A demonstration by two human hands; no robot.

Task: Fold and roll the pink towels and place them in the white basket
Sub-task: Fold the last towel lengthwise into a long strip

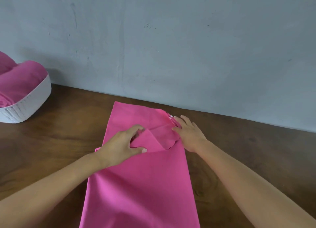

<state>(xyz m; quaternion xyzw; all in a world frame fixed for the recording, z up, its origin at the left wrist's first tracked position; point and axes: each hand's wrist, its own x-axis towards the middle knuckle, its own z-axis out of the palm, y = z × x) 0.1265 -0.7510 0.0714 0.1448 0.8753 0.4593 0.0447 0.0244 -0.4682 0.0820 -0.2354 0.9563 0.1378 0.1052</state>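
Fingers of the left hand pinch the pink towel's flap; the right hand presses flat beside it. Its long axis runs toward the counter's far edge.

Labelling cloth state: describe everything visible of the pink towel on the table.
The pink towel is a smooth, thin-looking cloth lying flat as a long strip on the brown table, its far end near the wall. A flap is turned over partway along. The left hand grips that flap with curled fingers; the right hand rests flat on the right edge. Small white dots show at the far right corner.
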